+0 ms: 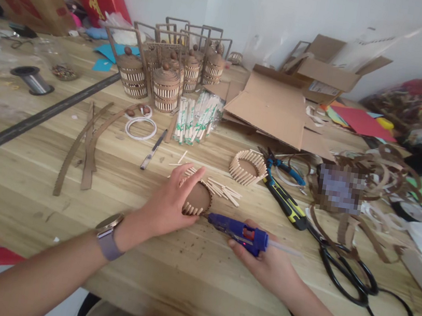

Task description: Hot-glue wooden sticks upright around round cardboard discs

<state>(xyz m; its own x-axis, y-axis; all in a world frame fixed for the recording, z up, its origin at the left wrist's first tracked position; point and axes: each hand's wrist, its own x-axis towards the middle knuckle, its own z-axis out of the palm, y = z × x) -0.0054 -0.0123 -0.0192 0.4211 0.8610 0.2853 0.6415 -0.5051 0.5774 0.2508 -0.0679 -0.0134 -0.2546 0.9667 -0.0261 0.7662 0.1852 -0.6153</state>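
Note:
My left hand (168,199), with a watch on its wrist, is around the left side of a round cardboard base (200,196). Its thumb lies along the near rim and its fingers reach over the far side, steadying the piece. Short wooden sticks stand in a row on part of that rim. My right hand (265,262) grips a blue hot glue gun (238,231), its nozzle at the near right edge of the base. A red light shows on the gun. Loose short sticks (224,190) lie just beyond the base.
Right of the sticks are a finished stick ring (248,167), pliers (286,169), a utility knife (285,202) and black scissors (347,274). Lidded stick baskets (166,89) stand behind wrapped stick bundles (195,119). Cardboard strips (89,154) and a pen (153,150) lie left.

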